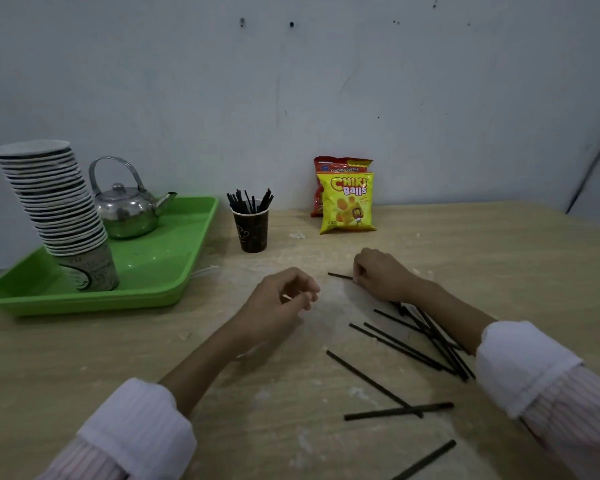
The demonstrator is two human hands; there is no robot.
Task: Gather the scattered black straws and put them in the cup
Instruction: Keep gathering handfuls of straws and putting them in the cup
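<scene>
Counter [125, 348]: pale wood-grain top, scuffed with whitish specks. Green tray [174, 271] rests at far left. Dark paper cup [251, 230] stands upright just right of the tray. Two snack bags [346, 199] stand at the back edge against the wall. Black straws [406, 344] lie loose across the right and near-right area, several crossing each other. Right hand [381, 273] rests on the counter.

Dim, bluish cast; soft focus; wide-angle bending at edges.
</scene>
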